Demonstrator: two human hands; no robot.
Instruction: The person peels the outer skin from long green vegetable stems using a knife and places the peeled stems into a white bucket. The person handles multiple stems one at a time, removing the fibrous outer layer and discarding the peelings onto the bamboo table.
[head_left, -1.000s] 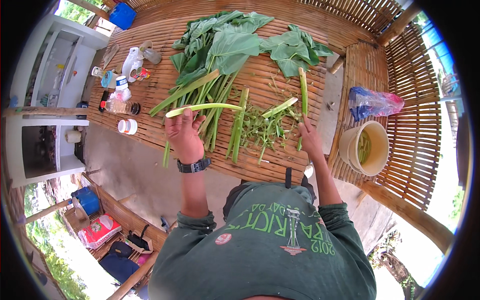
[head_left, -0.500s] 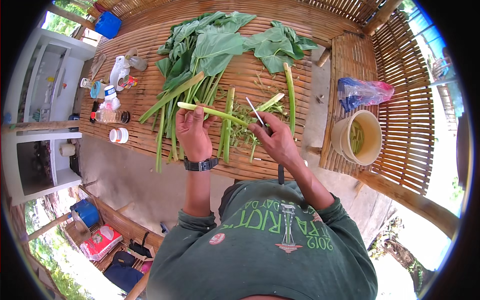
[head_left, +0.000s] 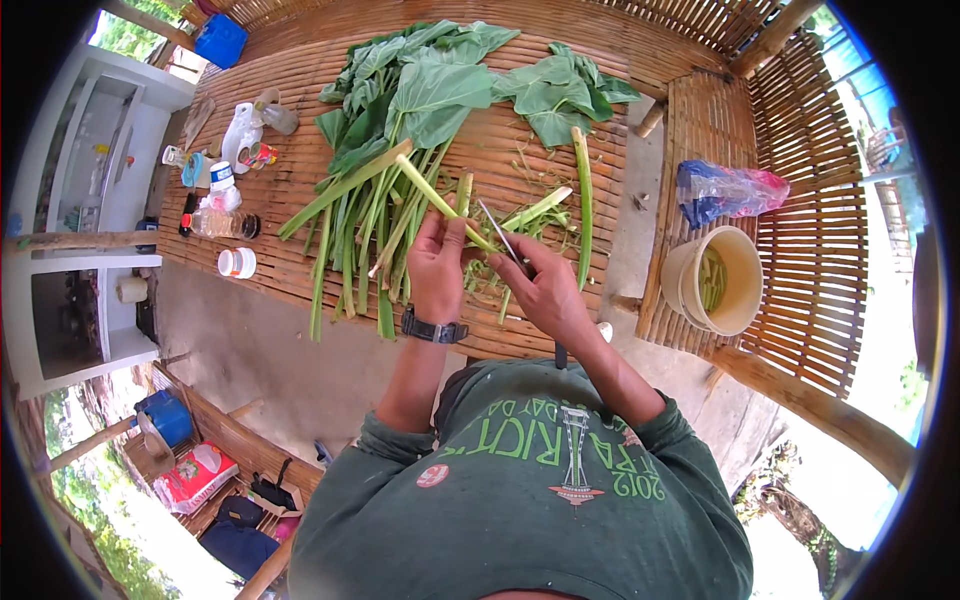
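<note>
Near the table's front edge, my left hand (head_left: 438, 258) grips a pale green stalk (head_left: 425, 182) that slants up to the left. My right hand (head_left: 545, 285) is closed on a thin-bladed knife (head_left: 496, 225) and is at the stalk's lower end, close beside my left hand. Beneath and left of them lie long loose stalks (head_left: 340, 260); big green leaves (head_left: 435, 95) are heaped behind. Cut scraps (head_left: 560, 225) and a few thicker stalks (head_left: 582, 200) lie to the right on the bamboo table (head_left: 260, 90).
Bottles, jars and containers (head_left: 225, 225) stand on the table's left part. On the bamboo bench at right are a cream bucket (head_left: 673, 285) with cut stalks inside and a blue-pink plastic bag (head_left: 730, 190). A blue container (head_left: 220, 40) sits at back left.
My right hand has come in from the right with a knife and joined the stalk. My left hand has moved right, and the stalk has swung from nearly level to a steep slant.
</note>
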